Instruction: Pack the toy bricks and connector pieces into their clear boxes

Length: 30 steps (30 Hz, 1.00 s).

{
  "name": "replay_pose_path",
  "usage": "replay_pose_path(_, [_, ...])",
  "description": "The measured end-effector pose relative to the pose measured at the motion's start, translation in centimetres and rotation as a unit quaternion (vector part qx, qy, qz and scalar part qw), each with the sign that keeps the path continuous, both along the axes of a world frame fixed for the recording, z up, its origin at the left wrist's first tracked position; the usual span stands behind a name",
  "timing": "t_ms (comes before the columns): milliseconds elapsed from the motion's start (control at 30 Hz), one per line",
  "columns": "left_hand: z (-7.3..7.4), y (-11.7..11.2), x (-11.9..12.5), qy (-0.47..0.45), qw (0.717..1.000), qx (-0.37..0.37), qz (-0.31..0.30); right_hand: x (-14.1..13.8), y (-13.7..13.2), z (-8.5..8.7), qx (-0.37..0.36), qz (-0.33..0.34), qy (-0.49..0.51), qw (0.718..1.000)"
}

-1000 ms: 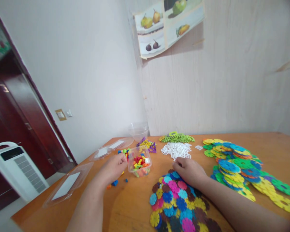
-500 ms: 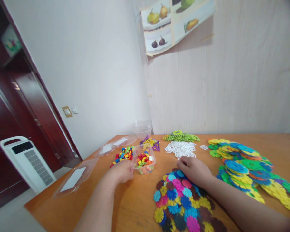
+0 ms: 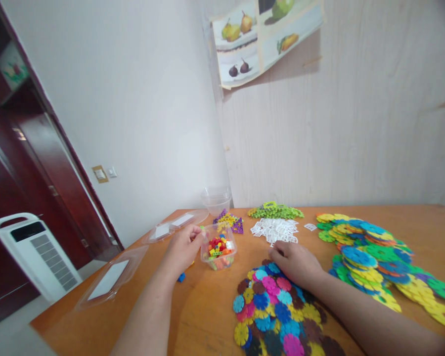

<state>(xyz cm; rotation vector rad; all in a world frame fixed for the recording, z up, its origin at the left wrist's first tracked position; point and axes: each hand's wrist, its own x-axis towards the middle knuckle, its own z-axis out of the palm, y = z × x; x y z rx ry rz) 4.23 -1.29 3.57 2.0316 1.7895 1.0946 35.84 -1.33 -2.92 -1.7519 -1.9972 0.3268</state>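
My left hand is raised beside the left rim of a small clear tub that holds little coloured bricks; its fingers are pinched together on something I cannot make out. A loose blue brick lies on the table under that hand. My right hand rests palm down, fingers curled, on the far edge of a flat pile of flower-shaped discs. Nothing shows in the right hand.
On the wooden table lie clear lids at the left, stacked clear tubs at the back, white pieces, green pieces, purple-yellow pieces and a large heap of discs at the right. A white appliance stands on the floor.
My left hand has lifted from the table in front of the tub up to its left rim, covering the loose bricks there. The right hand has stayed put. The view shifted slightly.
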Motion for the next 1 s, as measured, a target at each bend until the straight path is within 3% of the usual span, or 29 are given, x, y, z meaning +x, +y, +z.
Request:
replay_pose_path(133, [-0.6,0.0,0.3,0.029,0.997,-0.067,0.037,0.0,-0.1,0.0,0.002,0.001,-0.002,1.000])
replay_pose_path(233, [-1.0,0.0,0.5,0.005,0.991,-0.133,0.022,0.0,-0.1,0.2,-0.001,0.001,-0.001,1.000])
replay_pose_path(433, [-1.3,0.3,0.9,-0.025,0.993,-0.119,-0.004,0.0,-0.1,0.3,-0.002,-0.001,-0.002,1.000])
replay_pose_path(567, [-1.1,0.8,-0.8,-0.026,0.995,-0.084,0.040,0.1,0.0,0.1,-0.009,0.001,0.000,1.000])
replay_pose_path(700, [-1.1,0.9,-3.2,0.052,0.987,-0.097,0.117,0.1,0.1,0.0,-0.008,0.002,0.005,1.000])
replay_pose_path(767, [-1.1,0.7,-3.6,0.107,0.978,-0.128,0.122,0.1,0.1,0.0,-0.007,0.004,0.007,1.000])
replay_pose_path(1000, [-0.9,-0.8,-1.8,0.224,0.944,-0.199,0.139,0.1,0.1,0.0,-0.007,0.003,0.001,1.000])
